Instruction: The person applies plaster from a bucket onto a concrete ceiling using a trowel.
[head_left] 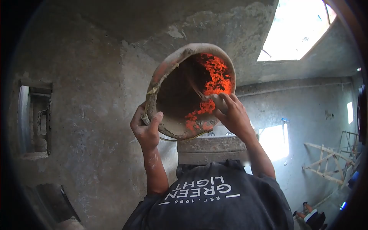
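A round bucket (191, 48) is tilted with its mouth towards me, its rim crusted with grey mortar. Bright orange shows in patches on the inner wall, and the rest of the inside is dark or coated grey. My left hand (147, 130) grips the rim at the lower left, thumb over the edge, close to the wire handle (167, 139). On the right side, my right hand (234, 115) is closed around the thick handle of a trowel (218, 102). The trowel's blade reaches inside the bucket, partly lost in shadow.
Rough grey plastered walls (96, 115) surround me. A bright opening (297, 28) lies at upper right, another (274, 142) lower right. A trestle-like frame (329, 163) stands at right, with part of another person (312, 216) below it. A recessed opening (36, 119) is at left.
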Demonstrator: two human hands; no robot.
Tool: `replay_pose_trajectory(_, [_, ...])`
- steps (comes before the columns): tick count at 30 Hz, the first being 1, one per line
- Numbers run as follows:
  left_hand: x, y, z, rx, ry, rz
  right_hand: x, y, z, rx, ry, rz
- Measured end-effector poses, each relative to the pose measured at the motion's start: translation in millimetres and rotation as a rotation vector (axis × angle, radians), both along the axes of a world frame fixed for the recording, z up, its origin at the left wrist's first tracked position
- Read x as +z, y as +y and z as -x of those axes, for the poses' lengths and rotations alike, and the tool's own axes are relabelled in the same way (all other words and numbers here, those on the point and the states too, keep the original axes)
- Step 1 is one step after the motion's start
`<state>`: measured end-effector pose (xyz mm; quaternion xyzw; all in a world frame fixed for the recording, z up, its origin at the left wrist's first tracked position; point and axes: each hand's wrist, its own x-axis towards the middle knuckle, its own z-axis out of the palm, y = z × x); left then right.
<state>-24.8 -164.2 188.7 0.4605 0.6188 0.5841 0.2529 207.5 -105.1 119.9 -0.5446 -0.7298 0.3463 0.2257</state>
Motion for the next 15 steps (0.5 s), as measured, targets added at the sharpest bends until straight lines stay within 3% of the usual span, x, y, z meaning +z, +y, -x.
replay_pose_trajectory(7, [7.9, -2.7, -9.3, 0.004, -0.150, 0.011, 15.3, -25.0, 32.5, -0.023, 0.000, -0.117])
replay_pose_trajectory(8, [8.4, -1.7, -11.0, -0.002, -0.150, 0.015, 7.2, -26.0, 38.2, -0.010, 0.006, -0.237])
replay_pose_trajectory(12, [8.8, -2.4, -11.2, -0.031, -0.139, 0.041, 0.1, -27.7, 36.3, -0.012, 0.012, -0.166])
replay_pose_trajectory(15, [7.2, -2.7, -6.4, -0.042, -0.141, 0.067, -2.6, -31.8, 37.2, 0.046, 0.004, -0.250])
